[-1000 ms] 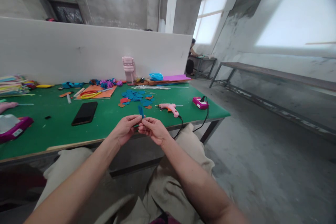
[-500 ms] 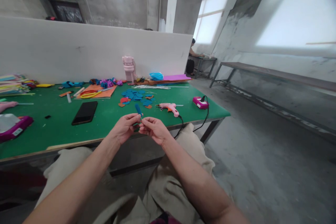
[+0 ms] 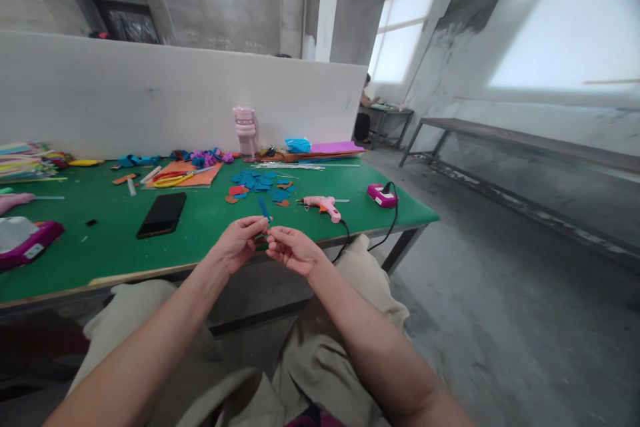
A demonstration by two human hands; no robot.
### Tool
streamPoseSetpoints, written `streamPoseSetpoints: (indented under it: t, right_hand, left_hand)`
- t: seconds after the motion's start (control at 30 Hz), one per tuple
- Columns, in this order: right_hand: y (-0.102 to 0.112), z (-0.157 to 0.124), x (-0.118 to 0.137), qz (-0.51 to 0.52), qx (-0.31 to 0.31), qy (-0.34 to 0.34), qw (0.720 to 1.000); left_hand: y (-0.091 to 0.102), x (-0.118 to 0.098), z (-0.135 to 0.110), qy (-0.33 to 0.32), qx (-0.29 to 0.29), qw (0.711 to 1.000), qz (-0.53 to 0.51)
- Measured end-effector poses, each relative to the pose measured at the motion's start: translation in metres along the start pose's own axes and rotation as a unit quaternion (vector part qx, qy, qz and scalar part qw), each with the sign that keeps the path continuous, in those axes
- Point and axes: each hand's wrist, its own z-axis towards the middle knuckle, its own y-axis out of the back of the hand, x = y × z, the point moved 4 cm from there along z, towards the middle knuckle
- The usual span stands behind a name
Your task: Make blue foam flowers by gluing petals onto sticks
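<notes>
My left hand (image 3: 239,243) and my right hand (image 3: 293,250) meet above the near edge of the green table (image 3: 100,240). Both pinch the lower end of a small blue felt piece (image 3: 263,207), which sticks up between the fingertips. Just behind it on the table lies a heap of blue and orange felt cut-outs (image 3: 260,185). A pink glue gun (image 3: 323,205) lies to the right of my hands, its black cord running off the table edge.
A black phone (image 3: 161,215) lies left of my hands. Scissors (image 3: 173,179) rest on an orange sheet, and a pink bottle (image 3: 246,129) stands by the white partition. A magenta box (image 3: 381,195) sits near the right corner. Another person sits at a far table (image 3: 367,107).
The blue felt piece has turned and narrowed between my fingertips, now pointing up and left. My right fingers have loosened and spread slightly; both hands stay in place.
</notes>
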Motion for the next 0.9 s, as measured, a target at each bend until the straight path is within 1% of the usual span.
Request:
streamPoseSetpoints:
  t: [0.07,0.17,0.23,0.33,0.5,0.6,0.73,0.8,0.83,0.9]
  right_hand:
    - [-0.001,-0.001,0.002,-0.024,-0.011,0.019,0.999]
    - [-0.003,-0.003,0.005,-0.079,-0.036,0.068,0.994]
    - [-0.004,-0.004,0.006,-0.093,-0.041,0.079,0.992]
    - [-0.004,-0.003,0.004,-0.082,-0.03,0.062,0.994]
    - [-0.004,-0.002,0.001,-0.05,0.017,0.011,0.999]
    - [-0.003,-0.002,-0.001,-0.035,0.037,-0.004,0.999]
    - [-0.004,-0.002,-0.004,-0.041,0.045,-0.016,0.998]
    - [-0.004,-0.002,-0.003,-0.066,0.045,-0.007,0.997]
    - [-0.005,-0.002,0.0,-0.087,0.04,0.009,0.995]
    - [-0.003,-0.003,0.009,-0.148,0.011,0.07,0.987]
  left_hand:
    - [-0.001,0.0,0.0,-0.006,-0.004,1.0,0.0]
    - [-0.001,-0.002,0.0,-0.033,-0.02,0.999,0.001]
    - [-0.003,-0.003,-0.001,-0.037,-0.019,0.999,0.005]
    - [-0.005,-0.002,-0.002,-0.021,-0.011,1.0,0.011]
    - [-0.006,-0.001,-0.004,0.005,0.015,1.0,0.006]
    - [-0.006,-0.001,-0.005,0.015,0.019,1.0,0.0]
    - [-0.008,-0.001,-0.006,0.016,0.026,0.999,0.011]
    - [-0.007,-0.003,-0.006,-0.006,0.014,0.999,0.03]
    - [-0.005,-0.006,-0.006,-0.034,0.001,0.998,0.046]
    - [-0.002,-0.014,-0.007,-0.117,-0.028,0.988,0.097]
